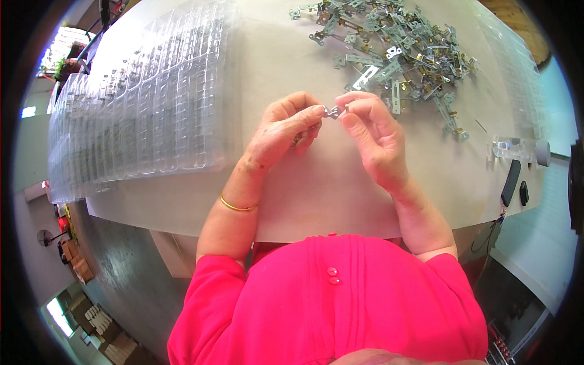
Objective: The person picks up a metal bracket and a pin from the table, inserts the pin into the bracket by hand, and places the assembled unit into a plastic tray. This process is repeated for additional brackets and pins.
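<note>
Over the middle of the table, both my hands meet at a small metal bracket (333,112). My left hand (288,126) pinches its left end between thumb and forefinger, and the other fingers are curled in. At its right side, my right hand (376,132) has thumb and forefinger closed together, with a small pale bit between the fingertips that is too small to name. Just beyond my hands lies a loose heap of metal brackets (395,97), grey with some brass-coloured parts.
Stacked clear plastic trays (137,121) with rows of slots cover the table's left side. A clear bottle (514,148) lies at the right, near a black bar-shaped object (511,182) and a small black object (524,193). More clear plastic trays (511,73) stand at the far right.
</note>
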{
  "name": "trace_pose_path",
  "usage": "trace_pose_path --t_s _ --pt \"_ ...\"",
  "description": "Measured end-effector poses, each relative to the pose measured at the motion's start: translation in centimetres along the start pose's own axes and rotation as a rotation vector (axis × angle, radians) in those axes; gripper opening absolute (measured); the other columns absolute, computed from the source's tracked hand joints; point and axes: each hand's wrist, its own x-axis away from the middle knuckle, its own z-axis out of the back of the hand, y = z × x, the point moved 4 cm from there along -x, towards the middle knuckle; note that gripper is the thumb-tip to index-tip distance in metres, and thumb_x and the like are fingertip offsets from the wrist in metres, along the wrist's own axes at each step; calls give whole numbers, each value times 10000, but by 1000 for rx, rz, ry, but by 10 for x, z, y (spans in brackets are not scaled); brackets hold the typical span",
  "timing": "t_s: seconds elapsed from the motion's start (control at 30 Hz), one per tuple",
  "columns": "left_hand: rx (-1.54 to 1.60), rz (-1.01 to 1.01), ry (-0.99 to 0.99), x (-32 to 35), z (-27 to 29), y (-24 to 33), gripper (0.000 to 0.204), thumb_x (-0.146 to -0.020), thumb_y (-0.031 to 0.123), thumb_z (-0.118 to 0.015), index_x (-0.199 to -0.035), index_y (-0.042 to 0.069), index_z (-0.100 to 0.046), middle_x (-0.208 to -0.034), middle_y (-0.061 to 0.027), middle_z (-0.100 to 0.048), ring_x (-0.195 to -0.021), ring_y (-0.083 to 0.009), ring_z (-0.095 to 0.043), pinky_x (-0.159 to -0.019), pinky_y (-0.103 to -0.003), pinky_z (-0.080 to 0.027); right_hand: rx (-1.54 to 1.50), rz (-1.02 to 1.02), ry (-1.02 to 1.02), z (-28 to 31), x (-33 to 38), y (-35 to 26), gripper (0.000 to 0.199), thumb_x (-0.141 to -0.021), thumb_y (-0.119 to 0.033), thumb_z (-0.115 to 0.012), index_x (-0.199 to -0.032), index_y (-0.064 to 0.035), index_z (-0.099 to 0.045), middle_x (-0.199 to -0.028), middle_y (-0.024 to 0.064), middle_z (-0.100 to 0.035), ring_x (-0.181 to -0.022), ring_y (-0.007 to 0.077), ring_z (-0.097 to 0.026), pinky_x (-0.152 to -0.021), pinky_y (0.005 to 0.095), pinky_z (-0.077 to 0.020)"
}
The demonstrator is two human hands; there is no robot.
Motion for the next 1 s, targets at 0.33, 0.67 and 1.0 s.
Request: trace_pose_path --t_s 0.33,0.67,1.0 --pt "287 31 -125 2 -4 5 353 -1037 258 -502 -1221 -31 -588 -848 -137 -699 -543 -165 -619 -521 -249 -456 -82 -60 -4 -3 4 0 44 -986 -21 -617 -1029 -14 -610 -1052 75 -655 -970 146 -637 -870 294 -524" --pt "174 -405 -191 -2 -4 3 480 -1000 170 -584 -1419 -43 -486 -1398 -222 -555 -1279 -330 -567 -1026 -450 -492 -478 -236 179 7 0 7 126 -1039 -132 -574 -1086 -25 -620 -1072 56 -668 -940 141 -668 -898 316 -564" --pt "254 -374 -52 -5 10 -3 300 -1065 258 -509 -1177 1 -614 -1181 -168 -666 -1092 -231 -631 -966 -381 -493 -152 -226 108 -3 7 8 138 -1015 -167 -632 -1088 -50 -631 -935 -2 -635 -839 69 -616 -760 255 -555"
